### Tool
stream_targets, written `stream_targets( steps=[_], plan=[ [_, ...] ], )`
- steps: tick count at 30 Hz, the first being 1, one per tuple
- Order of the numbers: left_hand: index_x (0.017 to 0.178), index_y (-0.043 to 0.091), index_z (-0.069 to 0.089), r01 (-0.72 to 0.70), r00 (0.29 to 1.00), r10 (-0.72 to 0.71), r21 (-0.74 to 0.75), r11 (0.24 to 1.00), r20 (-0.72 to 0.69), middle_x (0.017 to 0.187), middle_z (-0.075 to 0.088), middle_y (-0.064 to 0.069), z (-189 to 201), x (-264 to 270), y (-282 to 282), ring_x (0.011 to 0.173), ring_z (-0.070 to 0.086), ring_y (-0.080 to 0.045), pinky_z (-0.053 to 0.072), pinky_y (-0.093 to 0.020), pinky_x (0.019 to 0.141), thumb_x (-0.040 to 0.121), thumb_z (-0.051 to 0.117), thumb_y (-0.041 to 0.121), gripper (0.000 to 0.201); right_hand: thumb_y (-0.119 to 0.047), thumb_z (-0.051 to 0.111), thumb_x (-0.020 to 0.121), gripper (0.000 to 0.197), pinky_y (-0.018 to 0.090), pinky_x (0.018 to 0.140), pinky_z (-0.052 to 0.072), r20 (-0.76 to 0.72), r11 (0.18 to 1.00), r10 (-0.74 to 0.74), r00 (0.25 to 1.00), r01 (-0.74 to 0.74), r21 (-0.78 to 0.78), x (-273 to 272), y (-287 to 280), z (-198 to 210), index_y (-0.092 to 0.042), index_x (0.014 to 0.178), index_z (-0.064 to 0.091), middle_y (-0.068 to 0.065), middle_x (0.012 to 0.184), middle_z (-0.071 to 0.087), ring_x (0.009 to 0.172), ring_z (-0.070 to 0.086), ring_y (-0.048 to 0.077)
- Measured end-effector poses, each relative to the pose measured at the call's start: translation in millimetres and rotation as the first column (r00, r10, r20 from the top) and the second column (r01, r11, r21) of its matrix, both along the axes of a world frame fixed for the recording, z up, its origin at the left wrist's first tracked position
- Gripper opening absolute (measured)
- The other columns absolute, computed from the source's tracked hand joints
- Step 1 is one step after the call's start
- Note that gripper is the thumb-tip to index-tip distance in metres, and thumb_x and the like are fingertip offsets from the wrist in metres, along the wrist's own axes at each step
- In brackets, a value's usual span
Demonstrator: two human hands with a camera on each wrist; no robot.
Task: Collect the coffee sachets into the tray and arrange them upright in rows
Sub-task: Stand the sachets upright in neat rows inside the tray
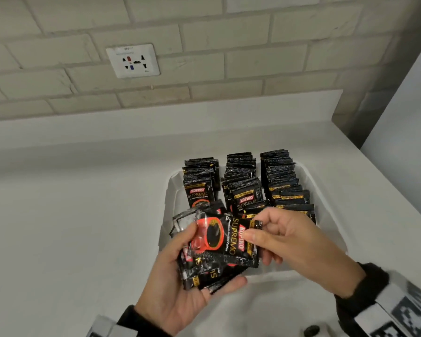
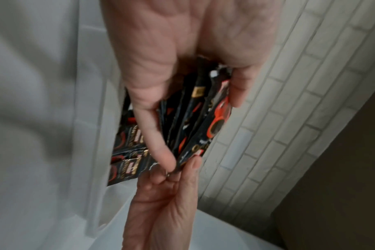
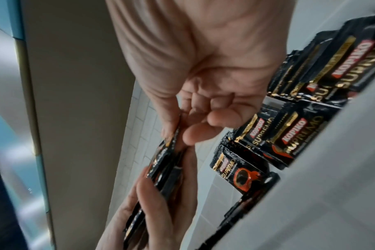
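A white tray (image 1: 331, 229) on the counter holds three rows of black Kopiko sachets (image 1: 281, 181) standing upright, seen close in the right wrist view as sachet rows (image 3: 293, 133). My left hand (image 1: 180, 288) grips a fanned stack of sachets (image 1: 204, 266) over the tray's near left corner. My right hand (image 1: 272, 237) pinches the right end of the top sachet (image 1: 225, 239) of that stack between thumb and fingers. In the left wrist view the stack (image 2: 188, 118) sits between my thumb and fingers, and the right hand (image 2: 171, 186) meets its far end.
The white counter (image 1: 71, 227) runs left of the tray to a brick wall with a socket plate (image 1: 133, 60). A white panel (image 1: 404, 113) rises at the right. A small dark round object (image 1: 311, 331) lies at the bottom edge.
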State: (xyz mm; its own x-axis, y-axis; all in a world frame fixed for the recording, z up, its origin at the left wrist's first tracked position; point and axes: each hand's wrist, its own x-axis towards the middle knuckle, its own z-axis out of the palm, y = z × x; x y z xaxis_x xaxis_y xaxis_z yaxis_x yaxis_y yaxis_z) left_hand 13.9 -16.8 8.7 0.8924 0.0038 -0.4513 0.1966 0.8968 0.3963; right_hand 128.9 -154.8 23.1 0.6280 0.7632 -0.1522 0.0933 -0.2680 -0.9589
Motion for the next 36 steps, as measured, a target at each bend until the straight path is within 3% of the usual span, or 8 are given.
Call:
stream_targets(
  steps=[5,8,10,12,14,22,31,36],
  plan=[
    [0.074,0.004,0.076,-0.294,0.956,0.292,0.112,0.949,0.027,0.087,0.072,-0.020,-2.5,-19.3,33.2,0.071,0.071,-0.032,0.056,-0.042,0.047,0.013,0.093,0.015,0.064,-0.022,0.057,0.083,0.011,0.020,0.042,0.048,-0.019,0.995,-0.053,0.998,0.055,0.082,19.3,16.8,32.6,-0.013,0.089,0.055,-0.002,0.066,0.068,0.047,0.060,0.010],
    [0.116,0.004,0.064,-0.329,0.923,0.312,0.040,0.944,0.224,0.128,0.056,-0.021,8.1,-29.3,53.1,0.119,0.055,-0.030,0.047,-0.045,0.095,0.083,0.062,0.022,0.038,-0.017,0.054,0.087,0.003,0.024,0.045,0.052,0.034,0.984,-0.126,0.991,0.121,0.132,37.8,35.0,61.7,-0.017,0.089,0.052,0.002,0.084,0.065,0.051,0.063,0.012],
    [0.097,0.007,0.074,-0.480,0.872,0.465,0.082,0.873,0.154,0.112,0.067,-0.017,3.4,-39.3,65.9,0.103,0.066,-0.026,0.056,-0.041,0.078,0.068,0.063,0.020,0.032,-0.021,0.053,0.090,0.004,0.025,0.051,0.054,0.262,0.995,-0.092,0.961,0.081,0.054,47.0,49.9,75.8,-0.020,0.087,0.051,0.000,0.089,0.062,0.058,0.064,0.014],
    [0.062,0.013,0.076,-0.626,0.775,0.626,0.248,0.739,0.091,0.083,0.074,-0.008,8.7,-50.5,69.8,0.071,0.072,-0.022,0.056,-0.033,0.049,0.032,0.074,0.023,0.032,-0.028,0.051,0.092,0.006,0.028,0.062,0.051,0.605,0.991,0.051,0.795,0.033,-0.127,53.3,66.5,81.6,-0.022,0.091,0.054,-0.004,0.092,0.060,0.072,0.062,0.015],
    [0.057,0.014,0.074,-0.640,0.758,0.646,0.289,0.712,0.089,0.079,0.074,-0.006,20.6,-54.1,68.2,0.067,0.072,-0.021,0.054,-0.030,0.045,0.028,0.071,0.025,0.031,-0.033,0.052,0.092,0.014,0.030,0.070,0.045,0.801,0.940,0.272,0.533,0.033,-0.341,54.7,85.0,80.7,-0.025,0.100,0.060,-0.005,0.097,0.060,0.083,0.054,0.014],
    [0.057,0.013,0.074,-0.595,0.794,0.604,0.292,0.749,0.069,0.077,0.074,-0.007,13.8,-53.3,68.6,0.065,0.072,-0.022,0.054,-0.031,0.044,0.031,0.071,0.024,0.029,-0.012,0.057,0.090,0.033,0.022,0.047,0.035,0.631,0.628,0.769,0.100,0.062,-0.776,42.4,145.5,44.4,-0.012,0.061,0.041,0.000,0.062,0.044,0.053,0.042,0.013],
    [0.061,0.011,0.074,-0.550,0.828,0.559,0.246,0.798,0.037,0.082,0.074,-0.010,5.8,-47.0,70.4,0.068,0.072,-0.024,0.055,-0.034,0.046,0.001,0.090,0.021,0.063,-0.008,0.055,0.089,0.039,0.021,0.044,0.024,0.586,0.581,0.808,0.057,0.081,-0.810,41.5,164.5,28.2,-0.012,0.058,0.032,-0.001,0.062,0.035,0.049,0.033,0.011],
    [0.053,0.010,0.073,-0.496,0.858,0.513,0.261,0.829,0.001,0.074,0.073,-0.011,13.8,-34.6,62.7,0.061,0.071,-0.022,0.054,-0.032,0.041,0.041,0.073,0.021,0.016,-0.016,0.063,0.086,0.013,0.023,0.047,0.032,0.649,0.651,0.747,0.147,0.041,-0.758,50.9,164.5,24.4,-0.011,0.083,0.051,0.000,0.079,0.047,0.064,0.048,0.018]
  ],
)
